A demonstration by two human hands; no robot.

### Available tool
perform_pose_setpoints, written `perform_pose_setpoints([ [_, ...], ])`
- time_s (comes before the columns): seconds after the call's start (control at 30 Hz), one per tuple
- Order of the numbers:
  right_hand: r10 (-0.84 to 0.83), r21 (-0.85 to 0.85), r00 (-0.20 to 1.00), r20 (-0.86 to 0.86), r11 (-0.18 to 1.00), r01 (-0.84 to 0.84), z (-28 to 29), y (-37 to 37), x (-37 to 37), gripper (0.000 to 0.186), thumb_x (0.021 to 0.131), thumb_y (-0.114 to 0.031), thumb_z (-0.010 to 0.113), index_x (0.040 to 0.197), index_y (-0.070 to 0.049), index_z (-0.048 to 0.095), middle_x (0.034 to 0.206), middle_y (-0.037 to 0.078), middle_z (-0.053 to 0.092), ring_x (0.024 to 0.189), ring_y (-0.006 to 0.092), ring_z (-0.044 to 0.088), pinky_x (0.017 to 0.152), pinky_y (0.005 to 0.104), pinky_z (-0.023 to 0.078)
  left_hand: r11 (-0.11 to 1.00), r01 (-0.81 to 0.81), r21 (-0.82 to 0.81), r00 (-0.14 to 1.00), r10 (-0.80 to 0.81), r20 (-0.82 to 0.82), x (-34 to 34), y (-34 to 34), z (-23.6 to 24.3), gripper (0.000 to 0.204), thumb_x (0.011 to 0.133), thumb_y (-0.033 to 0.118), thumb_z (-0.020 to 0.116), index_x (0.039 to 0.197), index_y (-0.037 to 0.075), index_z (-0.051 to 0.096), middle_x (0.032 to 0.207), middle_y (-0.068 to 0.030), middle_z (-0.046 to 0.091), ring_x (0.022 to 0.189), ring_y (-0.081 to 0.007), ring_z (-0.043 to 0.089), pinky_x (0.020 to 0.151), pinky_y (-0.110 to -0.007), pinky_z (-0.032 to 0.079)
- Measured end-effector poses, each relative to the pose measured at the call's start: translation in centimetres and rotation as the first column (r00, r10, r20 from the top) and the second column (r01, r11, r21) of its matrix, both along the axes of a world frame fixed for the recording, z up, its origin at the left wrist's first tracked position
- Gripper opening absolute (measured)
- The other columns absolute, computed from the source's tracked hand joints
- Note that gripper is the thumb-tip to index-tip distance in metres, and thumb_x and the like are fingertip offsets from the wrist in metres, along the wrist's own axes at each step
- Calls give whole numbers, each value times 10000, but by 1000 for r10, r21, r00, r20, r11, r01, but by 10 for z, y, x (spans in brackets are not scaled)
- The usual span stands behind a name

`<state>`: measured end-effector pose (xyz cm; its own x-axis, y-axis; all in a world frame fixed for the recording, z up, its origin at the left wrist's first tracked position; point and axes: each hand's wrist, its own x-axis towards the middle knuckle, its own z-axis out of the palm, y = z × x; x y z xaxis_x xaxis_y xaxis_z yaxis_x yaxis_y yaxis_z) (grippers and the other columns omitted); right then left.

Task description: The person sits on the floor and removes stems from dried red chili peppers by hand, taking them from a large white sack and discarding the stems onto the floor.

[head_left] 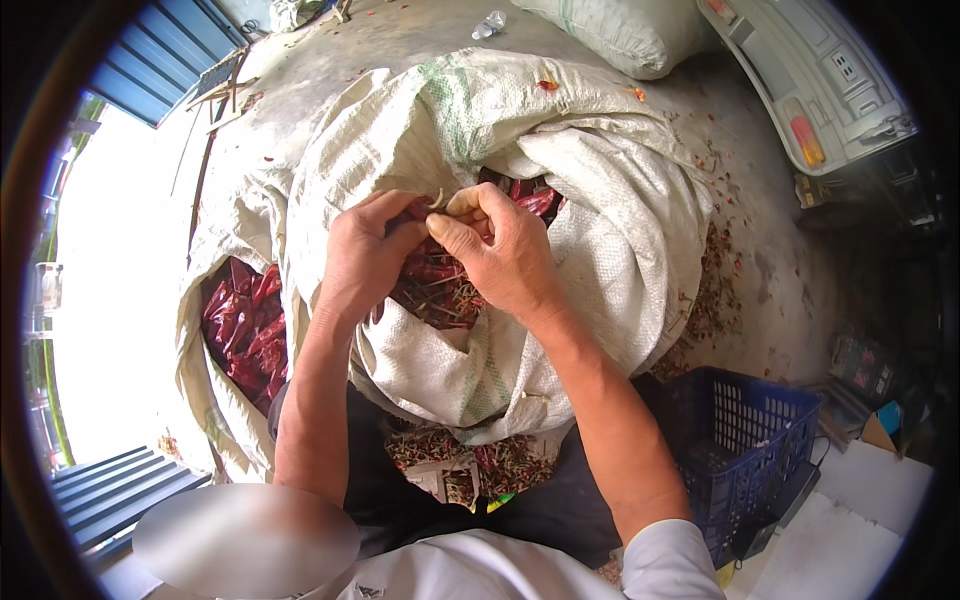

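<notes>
Both hands work together over the mouth of a large white woven sack [600,230] standing on a concrete floor [780,290] between the person's knees. The left hand [362,262] has its fingers curled inward and closed on a dried red chilli [420,210], which sits at the sack's opening, just above the other chillies. The right hand [500,255] meets it from the opposite side; its thumb and forefinger are pinched together on the pale stem [437,199] of that same chilli, the stem curling upward between the two hands. The fingertips of both hands are touching or very nearly so. Beneath them, the sack holds a mass of dark red chillies [430,290] mixed with stems. To the left stands a second white sack [205,370], open, with brighter red chillies [245,325] showing inside. A heap of loose stems and fragments [450,450] lies on the floor just before the person's lap, and a scatter of similar debris [715,290] lies to the right of the main sack. A blue plastic crate [745,440] stands at the right, near the right elbow. A further filled sack [620,30] lies beyond, at the top of the view.
</notes>
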<state>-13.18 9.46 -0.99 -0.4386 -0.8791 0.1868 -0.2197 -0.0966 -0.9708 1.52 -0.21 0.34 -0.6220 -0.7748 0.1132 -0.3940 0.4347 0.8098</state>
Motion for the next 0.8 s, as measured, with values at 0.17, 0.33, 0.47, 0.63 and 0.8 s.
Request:
perform_pose_setpoints([
  [0.17,-41,65,975,-218,996,56,-3,-1,0,262,932,-246,679,880,2,613,775,194,681,721,361,683,627,413,538,964,42,-264,989,-3,147,-12,16,-6,217,800,74,713,1014,54,683,902,-114,667,859,-338,658,751,-416,528],
  [0.33,-128,-28,867,-482,991,131,-13,-5,-1,268,952,-239,645,801,-29,573,724,181,654,703,363,672,618,442,530,931,44,-362,994,-5,107,-12,15,-9,241,794,66,708,1034,70,690,926,-112,677,895,-329,663,781,-409,528],
  [0.47,-158,-146,797,-583,985,88,-11,-4,-6,248,953,-215,637,801,-31,570,719,182,649,688,373,660,615,440,528,988,92,-128,992,-80,94,-10,11,-5,238,797,39,712,1034,46,700,924,-101,677,888,-279,676,791,-365,530],
  [0.63,-28,-12,998,-49,1000,28,-8,0,-11,221,971,-203,628,862,-14,597,699,85,624,593,210,624,534,325,500,992,116,57,991,-112,-77,-12,17,2,219,812,12,716,1030,11,707,905,-76,670,839,-186,662,773,-306,517],
  [0.8,90,-3,731,676,993,-120,1,3,-4,239,990,-244,627,870,-38,610,712,-27,564,568,24,500,472,192,430,979,69,193,974,-25,-226,-8,20,-1,169,840,1,701,1009,-2,709,864,-37,674,815,-111,631,759,-271,508],
])
